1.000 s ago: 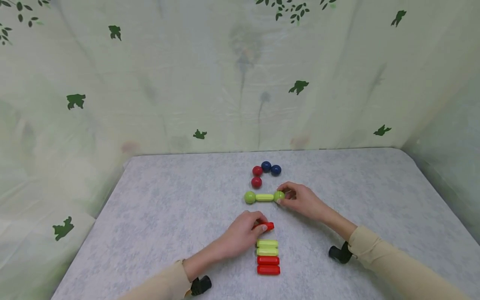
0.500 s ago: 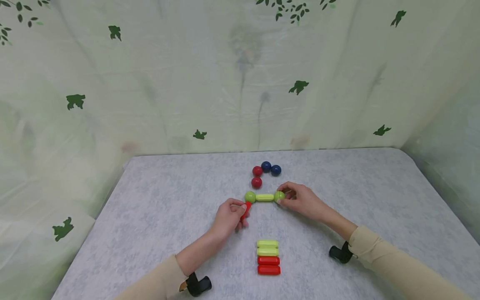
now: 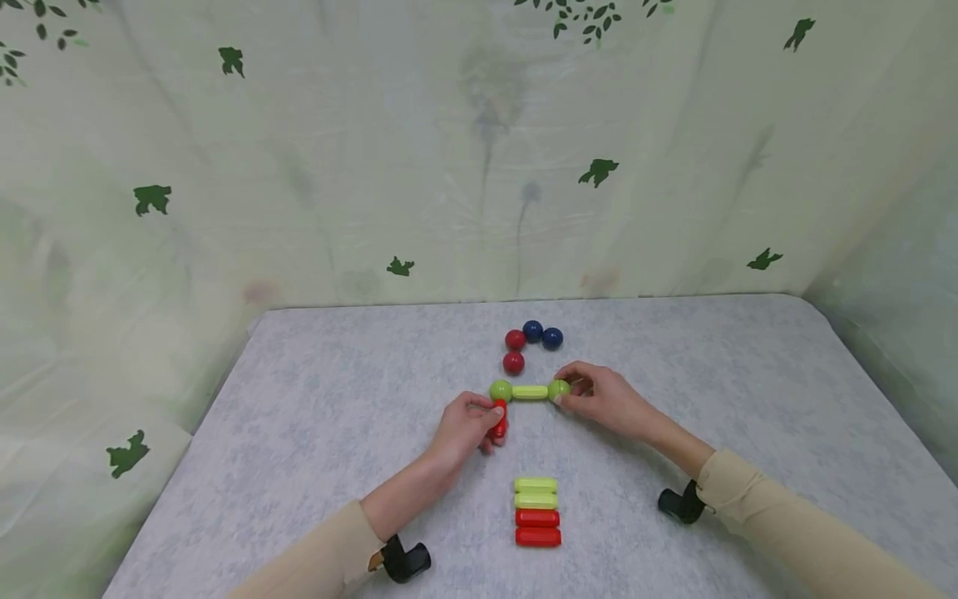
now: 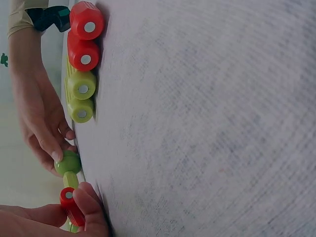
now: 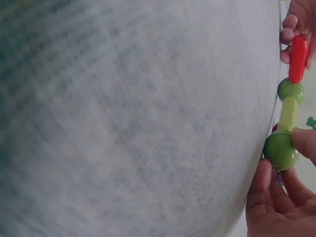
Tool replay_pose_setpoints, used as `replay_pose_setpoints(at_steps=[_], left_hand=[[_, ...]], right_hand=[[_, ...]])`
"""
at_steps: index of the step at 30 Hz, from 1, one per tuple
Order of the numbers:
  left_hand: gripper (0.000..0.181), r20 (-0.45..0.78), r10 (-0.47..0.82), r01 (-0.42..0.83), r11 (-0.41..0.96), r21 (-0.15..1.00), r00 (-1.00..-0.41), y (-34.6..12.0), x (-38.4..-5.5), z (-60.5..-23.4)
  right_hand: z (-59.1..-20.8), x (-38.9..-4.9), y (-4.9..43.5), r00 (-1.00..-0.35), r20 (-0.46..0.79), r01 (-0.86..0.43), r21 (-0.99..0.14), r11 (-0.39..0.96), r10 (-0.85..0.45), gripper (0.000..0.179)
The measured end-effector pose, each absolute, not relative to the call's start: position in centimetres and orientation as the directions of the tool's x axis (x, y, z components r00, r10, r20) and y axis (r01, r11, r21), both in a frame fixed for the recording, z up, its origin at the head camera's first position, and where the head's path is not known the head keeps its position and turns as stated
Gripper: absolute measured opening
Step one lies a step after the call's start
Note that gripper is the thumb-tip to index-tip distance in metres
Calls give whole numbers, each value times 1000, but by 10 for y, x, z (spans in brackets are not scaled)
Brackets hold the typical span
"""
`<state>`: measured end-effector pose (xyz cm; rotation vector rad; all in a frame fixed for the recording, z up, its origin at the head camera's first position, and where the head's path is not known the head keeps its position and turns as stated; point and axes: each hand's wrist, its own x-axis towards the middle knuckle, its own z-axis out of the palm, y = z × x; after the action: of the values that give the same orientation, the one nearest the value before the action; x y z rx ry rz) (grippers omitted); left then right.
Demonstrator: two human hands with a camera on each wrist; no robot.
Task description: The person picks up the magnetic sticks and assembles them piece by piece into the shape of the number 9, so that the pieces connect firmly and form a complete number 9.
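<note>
My left hand [image 3: 466,424] pinches a red magnetic rod [image 3: 499,419] between thumb and fingers. The rod's far end meets the left green ball [image 3: 501,391], and a pale metal disc shows on its near end in the left wrist view. A yellow-green rod [image 3: 530,392] joins that ball to the right green ball [image 5: 281,150]. Thumb and fingers of my right hand [image 3: 599,399] grip this right ball. Together the red and yellow-green rods form a corner at the left ball.
Two red balls [image 3: 513,363] and two blue balls [image 3: 552,338] lie behind on the grey table [image 3: 337,374]. Nearer me, two yellow-green rods [image 3: 535,484] and two red rods [image 3: 537,537] lie stacked side by side. A patterned cloth [image 3: 314,166] hangs behind the table.
My left hand has carried the red rod from above the row of rods up and left to the left green ball, then turned it to point toward me. My right hand keeps its place.
</note>
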<state>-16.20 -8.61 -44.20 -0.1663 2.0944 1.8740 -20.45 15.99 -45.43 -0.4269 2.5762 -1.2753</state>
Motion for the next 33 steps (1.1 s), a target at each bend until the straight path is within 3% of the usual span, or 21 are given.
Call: replay_pose_setpoints(at_steps=[10,17,24,33], left_hand=[[23,-275,103,-251,199,947,-956,-95,-167,-441],[20,-224,35,-202,314,928,-974,-101,-191,-437],[27,-86,101,-37,417,908,-991,-94,-218,-439],[38,-79,208,20,434,901,-975,-82,-244,-447]], right_hand=[[-453,-205,160,-932,-76,-157,-797,583,-355,28],[-454,-205,158,-935,-92,-138,-795,590,-343,28],[-453,-203,158,-936,-92,-133,-802,583,-341,28],[-452,-203,157,-935,-87,-137,-807,575,-345,28]])
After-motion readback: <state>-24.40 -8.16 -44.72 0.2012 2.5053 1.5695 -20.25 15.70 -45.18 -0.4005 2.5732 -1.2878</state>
